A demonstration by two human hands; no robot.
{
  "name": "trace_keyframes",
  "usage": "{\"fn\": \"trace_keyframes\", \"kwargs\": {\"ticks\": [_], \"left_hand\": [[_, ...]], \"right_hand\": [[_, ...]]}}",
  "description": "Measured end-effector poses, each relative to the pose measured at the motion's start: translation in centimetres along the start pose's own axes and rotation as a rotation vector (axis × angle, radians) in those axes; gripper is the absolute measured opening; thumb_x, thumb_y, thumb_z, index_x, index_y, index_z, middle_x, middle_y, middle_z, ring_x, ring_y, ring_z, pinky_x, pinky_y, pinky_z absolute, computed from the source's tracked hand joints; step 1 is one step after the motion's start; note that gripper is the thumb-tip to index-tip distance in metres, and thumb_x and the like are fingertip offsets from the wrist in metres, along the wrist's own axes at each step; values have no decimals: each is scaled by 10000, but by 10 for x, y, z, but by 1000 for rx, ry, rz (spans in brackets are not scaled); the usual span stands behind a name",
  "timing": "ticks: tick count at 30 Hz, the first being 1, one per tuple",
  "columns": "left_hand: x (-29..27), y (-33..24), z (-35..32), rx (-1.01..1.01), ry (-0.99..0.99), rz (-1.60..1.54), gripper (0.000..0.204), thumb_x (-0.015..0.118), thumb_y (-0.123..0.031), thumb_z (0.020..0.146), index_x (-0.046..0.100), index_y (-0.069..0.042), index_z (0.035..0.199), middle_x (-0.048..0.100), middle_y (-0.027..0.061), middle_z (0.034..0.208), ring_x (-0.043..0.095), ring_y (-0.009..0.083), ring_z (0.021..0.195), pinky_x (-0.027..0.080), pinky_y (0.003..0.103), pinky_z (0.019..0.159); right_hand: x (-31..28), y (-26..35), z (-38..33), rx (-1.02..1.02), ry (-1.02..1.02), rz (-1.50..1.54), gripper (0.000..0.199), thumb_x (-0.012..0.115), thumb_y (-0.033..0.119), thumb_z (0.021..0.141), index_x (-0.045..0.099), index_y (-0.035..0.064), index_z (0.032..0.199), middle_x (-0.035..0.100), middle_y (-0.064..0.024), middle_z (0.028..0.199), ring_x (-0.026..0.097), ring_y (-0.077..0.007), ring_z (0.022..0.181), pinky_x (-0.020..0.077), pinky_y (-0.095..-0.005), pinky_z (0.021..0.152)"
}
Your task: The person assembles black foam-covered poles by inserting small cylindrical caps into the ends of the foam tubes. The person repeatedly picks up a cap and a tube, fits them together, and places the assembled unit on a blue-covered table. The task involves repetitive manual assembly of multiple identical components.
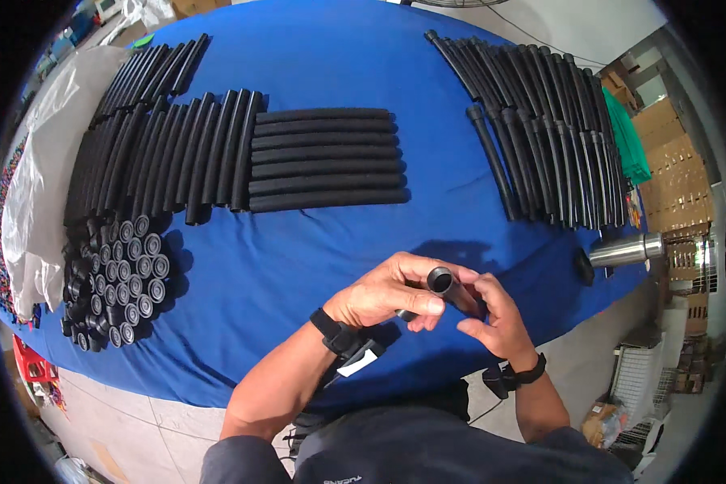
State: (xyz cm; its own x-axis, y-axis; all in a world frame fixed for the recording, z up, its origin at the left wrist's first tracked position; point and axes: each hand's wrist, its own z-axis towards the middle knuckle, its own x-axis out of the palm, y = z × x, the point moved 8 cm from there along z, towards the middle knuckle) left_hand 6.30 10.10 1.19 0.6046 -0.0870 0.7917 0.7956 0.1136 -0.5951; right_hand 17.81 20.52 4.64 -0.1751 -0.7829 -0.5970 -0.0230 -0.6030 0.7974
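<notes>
Pinching one short black tube (444, 284) between the fingers of my left hand (383, 294) and right hand (496, 319), I judge many foam sleeves (323, 159) beyond them still wait.

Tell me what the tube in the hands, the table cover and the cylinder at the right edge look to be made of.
Black tube, held by the left hand and right hand: probably rubber or foam, matte, with a thick wall at its open end. Blue table cover: cloth, dull and softly creased. Silver cylinder: likely polished metal, showing bright reflections.
</notes>
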Motion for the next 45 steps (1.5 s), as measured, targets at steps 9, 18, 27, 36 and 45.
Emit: {"fn": "trace_keyframes", "kwargs": {"ticks": [9,18,27,36,45], "left_hand": [[-6,-4,-2,11,-6,-1,545,831,-149,810,662,19,1300,694,102,737,639,160,591,474,287,539],[-24,-17,3,218,-145,-32,416,733,-139,911,640,22,1284,623,44,710,587,131,573,471,270,534],[-37,-14,3,257,-471,143,488,740,-32,900,618,-40,1372,665,46,806,598,116,614,497,252,546],[-25,4,11,-10,-247,496,547,723,-37,916,593,-114,1442,614,-21,818,544,61,695,490,259,664],[1,-2,4,25,-31,108,576,794,-107,863,608,-49,1405,639,30,776,569,122,616,453,267,569]], "right_hand": [[-4,-26,-5,245,37,309,611,845,158,819,539,-7,1321,698,-167,1133,692,-268,1066,513,-369,958],[-26,-46,-20,377,27,171,608,836,79,790,563,20,1330,707,-130,1156,691,-198,1014,538,-324,897],[-86,-45,16,113,-744,1010,424,635,151,1001,503,26,1385,631,-167,1303,620,-253,1173,507,-374,1003],[-44,-8,63,204,-321,909,295,630,84,964,520,24,1231,520,15,718,520,-99,639,449,-309,594],[-9,4,31,56,137,-63,315,835,125,815,612,11,1006,604,-107,751,607,-206,654,487,-335,621]]}}
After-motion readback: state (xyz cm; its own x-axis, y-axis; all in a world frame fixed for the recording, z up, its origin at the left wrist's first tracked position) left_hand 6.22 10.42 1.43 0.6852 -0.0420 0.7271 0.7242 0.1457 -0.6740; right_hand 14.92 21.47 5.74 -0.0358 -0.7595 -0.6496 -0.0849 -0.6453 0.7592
